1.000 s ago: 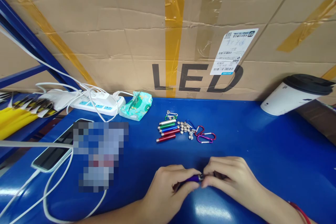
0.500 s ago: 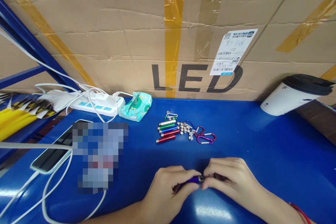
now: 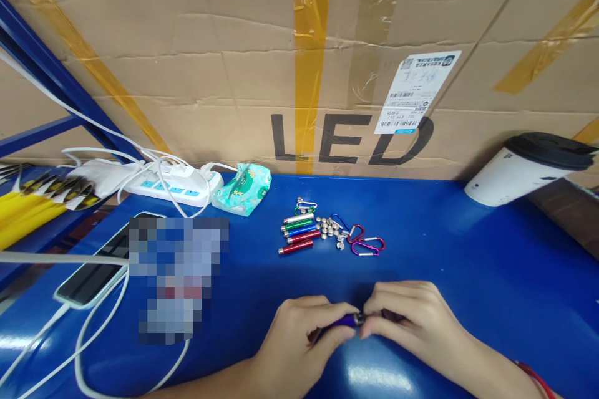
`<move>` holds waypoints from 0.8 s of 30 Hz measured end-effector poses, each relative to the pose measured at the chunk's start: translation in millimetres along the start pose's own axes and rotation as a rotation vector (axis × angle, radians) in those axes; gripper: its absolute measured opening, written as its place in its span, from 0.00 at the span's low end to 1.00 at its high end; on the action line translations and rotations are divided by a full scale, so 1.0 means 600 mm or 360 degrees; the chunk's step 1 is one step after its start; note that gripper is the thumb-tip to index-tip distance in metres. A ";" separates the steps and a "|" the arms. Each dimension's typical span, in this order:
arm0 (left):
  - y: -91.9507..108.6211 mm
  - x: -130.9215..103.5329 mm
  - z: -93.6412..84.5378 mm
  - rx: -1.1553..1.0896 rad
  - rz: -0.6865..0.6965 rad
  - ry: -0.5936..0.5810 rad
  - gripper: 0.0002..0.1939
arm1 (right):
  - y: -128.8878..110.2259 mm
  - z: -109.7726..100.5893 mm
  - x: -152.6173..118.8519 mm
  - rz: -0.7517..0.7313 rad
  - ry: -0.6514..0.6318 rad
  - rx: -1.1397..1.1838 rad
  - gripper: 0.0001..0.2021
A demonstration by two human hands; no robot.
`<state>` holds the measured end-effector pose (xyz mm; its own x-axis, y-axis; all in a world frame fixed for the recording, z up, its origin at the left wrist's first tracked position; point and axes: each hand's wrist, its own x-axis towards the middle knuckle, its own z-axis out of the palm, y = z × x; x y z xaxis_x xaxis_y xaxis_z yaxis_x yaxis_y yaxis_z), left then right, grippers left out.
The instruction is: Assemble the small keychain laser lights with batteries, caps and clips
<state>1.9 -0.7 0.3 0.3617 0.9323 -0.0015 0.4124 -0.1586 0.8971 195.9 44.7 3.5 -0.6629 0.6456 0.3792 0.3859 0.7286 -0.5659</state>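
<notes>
A small purple metal tube (image 3: pixel 345 320), shaped like a mini flashlight, lies between my two hands just above the table. My left hand (image 3: pixel 304 336) wraps round its body, thumb and forefinger pressed along the sides. At its silver end, my right hand (image 3: pixel 407 312) is closed in a pinch; any small part inside those fingertips is hidden. Beyond the hands lie similar tubes in red (image 3: pixel 296 248), blue (image 3: pixel 301 231), green (image 3: pixel 299 224) and silver (image 3: pixel 298 218). Beside them are several small silver round pieces (image 3: pixel 327 227) and carabiners in purple (image 3: pixel 365 250), red (image 3: pixel 356 234) and blue (image 3: pixel 339 221).
A blue table (image 3: pixel 421 243) meets a large cardboard box (image 3: pixel 234 75) at the back. To the left are a power strip (image 3: pixel 187 190), white cables, a phone (image 3: pixel 93 274), a tissue pack (image 3: pixel 243 190) and a blurred-out patch. A lidded paper cup (image 3: pixel 510 174) stands at right.
</notes>
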 end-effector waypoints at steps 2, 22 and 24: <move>-0.001 0.000 0.000 0.0001 0.0016 -0.0005 0.09 | 0.000 0.000 0.000 0.0006 -0.0006 0.0008 0.16; 0.014 -0.003 -0.003 -0.0052 0.0030 -0.0053 0.13 | -0.013 -0.007 0.003 -0.0216 0.0224 -0.0037 0.08; 0.015 -0.004 -0.005 -0.0077 0.0034 -0.0054 0.13 | -0.013 -0.008 0.002 -0.0265 0.0201 -0.0045 0.08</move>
<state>2.5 -3.3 9.8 0.3982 0.9173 0.0036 0.3636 -0.1614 0.9175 195.2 40.8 11.6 -0.6340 0.5382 0.5553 0.2969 0.8325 -0.4678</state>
